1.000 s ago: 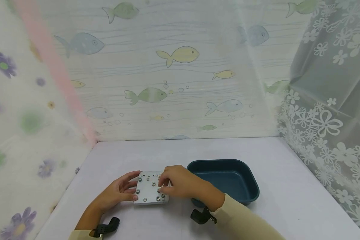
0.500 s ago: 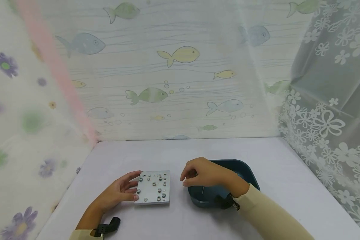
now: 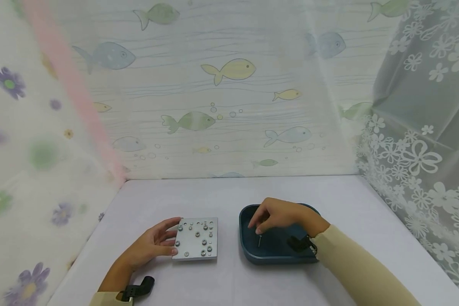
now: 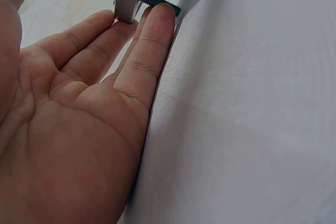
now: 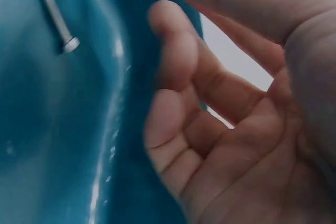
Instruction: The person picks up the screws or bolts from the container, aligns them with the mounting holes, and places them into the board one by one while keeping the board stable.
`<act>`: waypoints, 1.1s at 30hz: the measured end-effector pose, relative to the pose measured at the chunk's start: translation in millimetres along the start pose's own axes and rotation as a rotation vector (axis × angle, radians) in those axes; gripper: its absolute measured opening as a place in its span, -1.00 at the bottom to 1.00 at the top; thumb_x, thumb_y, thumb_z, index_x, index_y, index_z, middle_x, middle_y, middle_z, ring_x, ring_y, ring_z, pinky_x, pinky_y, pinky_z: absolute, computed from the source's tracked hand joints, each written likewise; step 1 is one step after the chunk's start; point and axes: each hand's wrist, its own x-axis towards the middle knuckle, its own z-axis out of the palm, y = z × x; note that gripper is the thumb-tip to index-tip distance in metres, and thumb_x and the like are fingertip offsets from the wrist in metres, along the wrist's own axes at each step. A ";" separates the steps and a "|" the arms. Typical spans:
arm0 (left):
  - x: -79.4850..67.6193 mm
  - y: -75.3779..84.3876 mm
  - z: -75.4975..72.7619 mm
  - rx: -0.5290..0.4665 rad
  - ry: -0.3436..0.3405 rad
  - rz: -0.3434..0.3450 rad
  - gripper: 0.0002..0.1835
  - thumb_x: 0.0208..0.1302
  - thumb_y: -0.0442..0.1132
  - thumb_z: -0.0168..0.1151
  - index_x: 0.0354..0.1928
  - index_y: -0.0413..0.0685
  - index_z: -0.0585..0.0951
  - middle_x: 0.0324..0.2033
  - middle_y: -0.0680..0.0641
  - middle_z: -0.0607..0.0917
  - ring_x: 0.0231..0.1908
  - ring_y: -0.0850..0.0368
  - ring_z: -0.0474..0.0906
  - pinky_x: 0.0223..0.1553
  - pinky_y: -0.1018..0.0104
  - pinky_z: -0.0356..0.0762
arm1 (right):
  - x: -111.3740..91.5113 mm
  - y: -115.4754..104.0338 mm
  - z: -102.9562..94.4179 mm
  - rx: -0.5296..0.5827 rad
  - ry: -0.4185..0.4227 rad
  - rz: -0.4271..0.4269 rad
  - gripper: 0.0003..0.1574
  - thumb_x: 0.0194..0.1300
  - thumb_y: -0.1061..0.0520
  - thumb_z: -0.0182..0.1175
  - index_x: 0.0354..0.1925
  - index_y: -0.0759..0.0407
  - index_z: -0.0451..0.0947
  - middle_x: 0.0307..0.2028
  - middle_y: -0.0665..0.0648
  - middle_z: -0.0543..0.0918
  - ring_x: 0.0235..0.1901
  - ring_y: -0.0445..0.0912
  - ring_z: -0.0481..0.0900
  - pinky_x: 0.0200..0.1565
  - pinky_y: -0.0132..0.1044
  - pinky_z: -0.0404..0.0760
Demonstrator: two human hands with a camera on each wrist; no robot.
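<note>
A silver metal plate (image 3: 194,245) with several socket-head screws and holes stands on the white table. My left hand (image 3: 155,241) holds its left edge, thumb at the near corner and a fingertip at the far corner. Threaded screw shanks (image 4: 160,2) stick out beneath the plate in the left wrist view, one against a fingertip (image 4: 160,17). Over the dark blue tray (image 3: 248,253), my right hand (image 3: 281,214) hovers with loosely bent fingers and nothing visible between them. Below its fingertips, one slim screw (image 5: 61,22) lies on the tray floor.
The tray's raised rim (image 3: 279,260) surrounds the right hand's area. White table surface (image 3: 229,276) lies between plate and tray. A fish-print curtain (image 3: 229,106) hangs behind the table, a flower-patterned one (image 3: 417,157) on the right. Each wrist wears a black camera (image 3: 139,288).
My right hand has left the plate and moved right, over the tray. The screw in the tray has come into view from behind the arm. My left hand stays at the plate.
</note>
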 end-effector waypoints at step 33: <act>0.6 -0.5 -0.7 0.006 -0.002 0.005 0.09 0.09 -0.38 0.55 0.62 0.05 0.16 0.61 -0.17 0.16 0.47 -0.23 0.35 0.25 0.34 0.60 | 13.0 28.7 16.4 -0.121 -0.003 0.163 -0.78 0.10 0.27 0.55 -0.39 -0.08 0.82 -0.44 -0.12 0.76 -0.39 -0.25 0.65 -0.30 -0.36 0.69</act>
